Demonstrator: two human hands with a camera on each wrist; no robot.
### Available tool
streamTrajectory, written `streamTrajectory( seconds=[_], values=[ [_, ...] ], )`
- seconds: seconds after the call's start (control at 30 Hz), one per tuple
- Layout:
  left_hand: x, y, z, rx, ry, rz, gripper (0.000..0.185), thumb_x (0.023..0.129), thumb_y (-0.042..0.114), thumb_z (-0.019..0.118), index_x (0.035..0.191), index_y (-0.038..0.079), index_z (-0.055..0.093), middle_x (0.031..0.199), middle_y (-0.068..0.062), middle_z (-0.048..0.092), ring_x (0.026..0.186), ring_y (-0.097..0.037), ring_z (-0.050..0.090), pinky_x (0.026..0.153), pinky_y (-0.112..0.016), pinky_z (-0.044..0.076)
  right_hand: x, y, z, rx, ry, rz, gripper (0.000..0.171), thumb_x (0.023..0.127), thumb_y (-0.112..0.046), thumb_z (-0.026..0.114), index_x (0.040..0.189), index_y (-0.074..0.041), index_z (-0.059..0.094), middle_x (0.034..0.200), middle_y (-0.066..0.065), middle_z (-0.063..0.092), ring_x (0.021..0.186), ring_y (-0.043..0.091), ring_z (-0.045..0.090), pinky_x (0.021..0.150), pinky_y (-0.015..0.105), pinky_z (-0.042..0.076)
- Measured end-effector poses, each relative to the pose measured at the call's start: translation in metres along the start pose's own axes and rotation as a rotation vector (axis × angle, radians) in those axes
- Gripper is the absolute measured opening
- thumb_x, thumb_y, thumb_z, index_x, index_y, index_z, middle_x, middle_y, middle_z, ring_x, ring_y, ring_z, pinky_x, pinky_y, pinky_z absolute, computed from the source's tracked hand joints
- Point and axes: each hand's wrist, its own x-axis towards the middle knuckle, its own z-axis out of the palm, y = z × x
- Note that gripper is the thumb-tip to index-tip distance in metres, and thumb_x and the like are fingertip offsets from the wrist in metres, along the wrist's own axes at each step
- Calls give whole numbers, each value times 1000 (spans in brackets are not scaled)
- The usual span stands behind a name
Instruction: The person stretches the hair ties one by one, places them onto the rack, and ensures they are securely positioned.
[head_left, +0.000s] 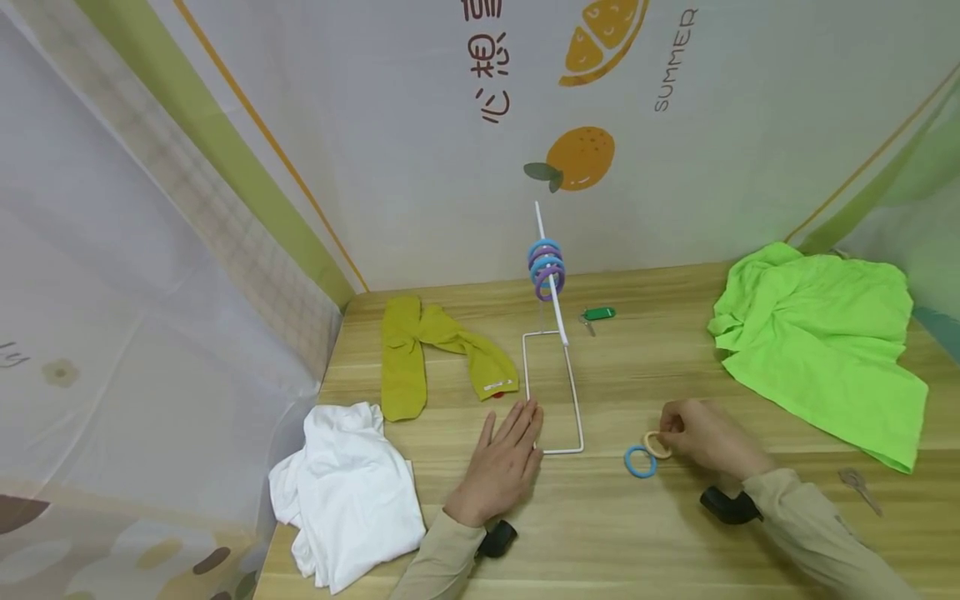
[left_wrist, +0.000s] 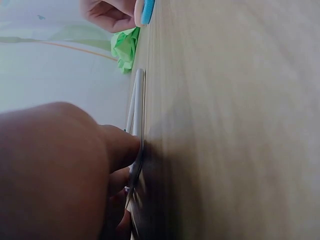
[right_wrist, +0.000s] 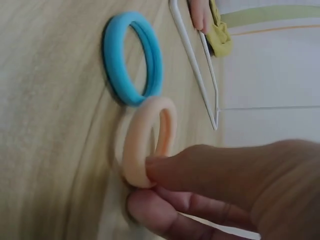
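My right hand [head_left: 708, 437] pinches a peach hair tie [right_wrist: 137, 142] between thumb and fingers, tilted up from the wooden table. Right beside it a blue hair tie [head_left: 640, 462] lies flat; the two overlap in the right wrist view. My left hand [head_left: 501, 462] rests, fingers stretched out, on the left side of the white wire stand's [head_left: 579, 408] rectangular base. From the stand a slanting white rod [head_left: 559, 321] rises, carrying several blue and purple hair ties [head_left: 546, 267].
Left of the stand lies a mustard-yellow cloth [head_left: 405, 358], with a white cloth [head_left: 360, 492] nearer me. A bright green cloth [head_left: 825, 342] covers the right back. A key with a green tag [head_left: 598, 313] lies behind the base, another key [head_left: 858, 487] at the right. Curtains hang behind.
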Motion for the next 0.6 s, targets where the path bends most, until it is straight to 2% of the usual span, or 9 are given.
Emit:
streamTrajectory(
  seconds=[0.13, 0.4, 0.6],
  values=[
    [0, 0, 0, 3, -3, -1, 56, 111, 28, 36, 162, 7, 29, 171, -6, 23, 159, -22, 21, 125, -55, 18, 0, -1, -2, 24, 13, -7, 12, 90, -14, 74, 80, -14, 67, 75, -4, 61, 67, 12, 52, 57, 27, 42],
    [0, 0, -1, 20, 12, 5, 55, 111, 28, 37, 162, 7, 31, 171, -6, 25, 158, -22, 22, 125, -55, 20, 4, -17, -9, 69, 118, -85, 12, 93, -15, 75, 83, -15, 68, 79, -6, 68, 70, 6, 55, 59, 23, 45],
    [0, 0, -1, 23, 8, 7, 55, 111, 29, 37, 162, 7, 31, 171, -6, 25, 159, -22, 22, 125, -55, 20, 5, -39, -13, 125, 213, -123, 9, 94, -17, 75, 86, -17, 71, 70, -8, 59, 61, 2, 48, 53, 22, 40]
  ],
)
